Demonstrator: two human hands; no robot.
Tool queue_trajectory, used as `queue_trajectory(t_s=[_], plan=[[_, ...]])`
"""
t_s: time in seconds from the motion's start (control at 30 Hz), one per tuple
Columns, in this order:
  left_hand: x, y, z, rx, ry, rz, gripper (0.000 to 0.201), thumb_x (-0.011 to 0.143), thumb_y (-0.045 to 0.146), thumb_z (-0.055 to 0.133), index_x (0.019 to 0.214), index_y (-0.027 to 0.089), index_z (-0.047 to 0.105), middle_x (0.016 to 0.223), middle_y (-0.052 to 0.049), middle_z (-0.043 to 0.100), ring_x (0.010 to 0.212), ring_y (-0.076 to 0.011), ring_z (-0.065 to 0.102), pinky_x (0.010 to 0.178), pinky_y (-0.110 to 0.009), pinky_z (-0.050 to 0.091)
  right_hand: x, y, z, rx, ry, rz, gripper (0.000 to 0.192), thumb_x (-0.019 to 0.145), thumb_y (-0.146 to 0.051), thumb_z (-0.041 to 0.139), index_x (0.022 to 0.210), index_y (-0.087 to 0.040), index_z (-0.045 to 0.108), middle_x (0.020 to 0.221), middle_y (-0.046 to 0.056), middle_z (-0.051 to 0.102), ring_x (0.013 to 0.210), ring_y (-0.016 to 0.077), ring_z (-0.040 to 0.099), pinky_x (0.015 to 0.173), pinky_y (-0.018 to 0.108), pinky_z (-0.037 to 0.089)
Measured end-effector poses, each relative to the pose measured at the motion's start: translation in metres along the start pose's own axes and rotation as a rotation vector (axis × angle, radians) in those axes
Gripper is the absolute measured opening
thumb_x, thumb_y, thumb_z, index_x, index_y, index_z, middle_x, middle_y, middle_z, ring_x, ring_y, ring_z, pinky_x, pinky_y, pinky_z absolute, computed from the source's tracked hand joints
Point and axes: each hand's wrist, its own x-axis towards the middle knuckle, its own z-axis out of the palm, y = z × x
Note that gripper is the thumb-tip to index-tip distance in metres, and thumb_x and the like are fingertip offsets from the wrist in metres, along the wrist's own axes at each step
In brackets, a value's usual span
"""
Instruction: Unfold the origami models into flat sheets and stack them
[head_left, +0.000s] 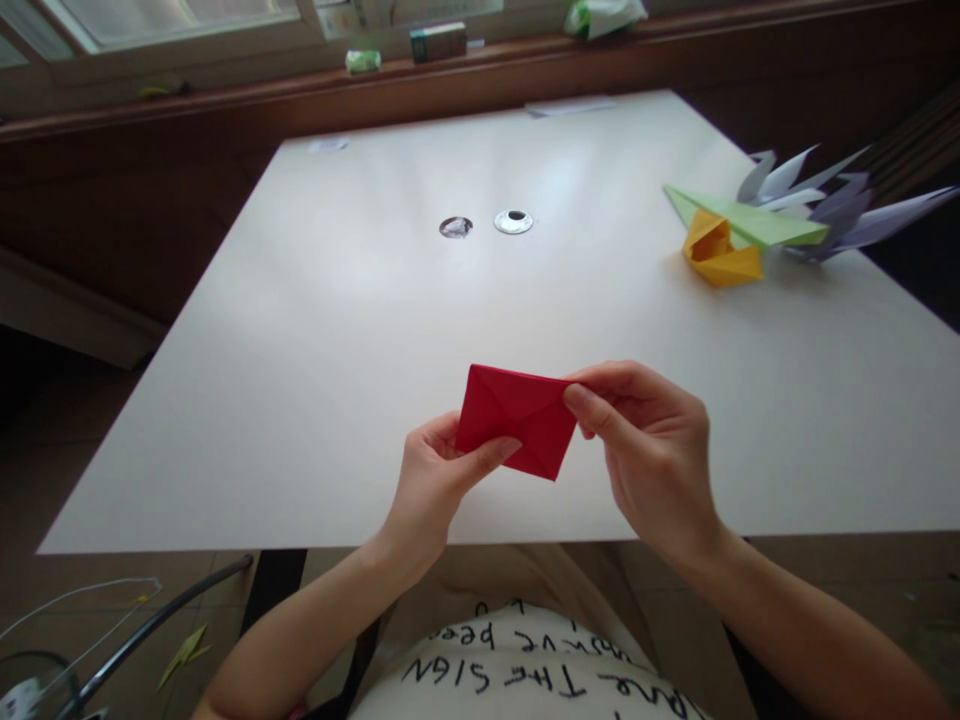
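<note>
From where I stand, the red folded paper (517, 412) is up in both hands, over the near part of the white table (300, 350). The left hand (431, 485) pinches its lower left side, the thumb lying across the face and hiding a bit of the creases. The right hand (660, 455) has the upper right corner nipped between thumb and forefinger.

Off to the right, well apart from the hands, sits a cluster of folded papers: an orange folded piece (731, 265) with a hollow in its top, a pale green pointed piece (780, 225) just behind it, partly hidden by it, then a purple piece (874, 228) and a whitish one (787, 180) with long points, overlapping at the table's edge.

Farther back, near the middle, two round fittings are set in the tabletop — a hole (456, 228) with something crumpled-looking showing inside, and a silvery disc (504, 228) with a dark opening. Pale paper (570, 107) lies at the far edge.

Behind, the window sill (262, 100) bears a small green packet (364, 61), a box (439, 42) whose contents I can't see, and a green-and-white packet (611, 17). Down on the floor, by a curved tube (161, 622), lie yellowish-green scraps (182, 655).
</note>
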Motion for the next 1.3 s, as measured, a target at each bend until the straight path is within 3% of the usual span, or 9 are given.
queue_trajectory(t_s=[0.37,0.6,0.8,0.97,1.1,1.2,1.3], plan=[[0.000,-0.005,0.009,0.025,0.030,0.067,0.009,0.073,0.020,0.069,0.081,0.020,0.070,0.071,0.002,0.070,0.060,-0.0085,0.062,0.057,-0.017,0.051,-0.007,0.009,0.006,0.124,-0.011,0.033,0.006,0.078,-0.016,0.064,0.080,-0.021,0.065,0.068,-0.003,0.063,0.058,0.0078,0.055,0.053,0.020,0.048],[-0.003,-0.004,0.008,0.081,-0.053,-0.011,0.007,0.072,0.022,0.069,0.078,0.019,0.071,0.071,0.000,0.071,0.060,-0.0105,0.065,0.056,-0.018,0.053,-0.005,0.009,0.005,0.123,0.031,0.034,0.006,0.078,-0.016,0.063,0.078,-0.022,0.065,0.066,-0.004,0.063,0.056,0.0074,0.055,0.052,0.020,0.048],[-0.002,-0.003,0.005,0.121,-0.025,-0.007,0.008,0.071,0.023,0.070,0.077,0.018,0.070,0.065,-0.001,0.070,0.060,-0.0120,0.065,0.053,-0.019,0.051,-0.002,0.010,0.004,0.144,0.010,0.052,0.006,0.078,-0.016,0.064,0.080,-0.022,0.065,0.069,-0.005,0.064,0.057,0.0066,0.056,0.054,0.019,0.049],[0.004,-0.001,-0.006,0.117,0.088,0.126,0.006,0.075,0.024,0.066,0.077,0.019,0.068,0.071,0.001,0.069,0.057,-0.0079,0.061,0.054,-0.018,0.046,0.003,0.012,0.000,0.180,-0.102,0.117,0.008,0.079,-0.019,0.063,0.085,-0.023,0.063,0.073,-0.004,0.066,0.063,0.0085,0.062,0.061,0.021,0.053],[0.005,0.004,-0.013,0.104,0.114,0.188,0.009,0.078,0.026,0.063,0.081,0.019,0.068,0.058,0.003,0.064,0.051,-0.0075,0.058,0.050,-0.018,0.044,0.002,0.013,-0.005,0.066,-0.249,0.169,0.010,0.078,-0.025,0.064,0.085,-0.018,0.062,0.072,0.001,0.067,0.065,0.0123,0.064,0.060,0.025,0.054],[0.005,0.008,-0.017,0.213,0.117,0.233,0.013,0.080,0.027,0.061,0.086,0.019,0.069,0.053,0.002,0.064,0.048,-0.0095,0.059,0.049,-0.021,0.047,0.002,0.014,-0.009,-0.047,-0.342,0.161,0.016,0.075,-0.027,0.067,0.087,-0.017,0.062,0.073,0.002,0.067,0.061,0.0121,0.063,0.054,0.023,0.053],[0.004,0.010,-0.023,0.370,0.172,0.354,0.013,0.079,0.025,0.062,0.087,0.019,0.070,0.061,0.000,0.069,0.055,-0.0123,0.064,0.054,-0.023,0.051,0.002,0.011,-0.013,-0.121,-0.332,0.130,0.025,0.074,-0.026,0.068,0.096,-0.019,0.061,0.066,-0.001,0.065,0.055,0.0109,0.060,0.046,0.020,0.050]])
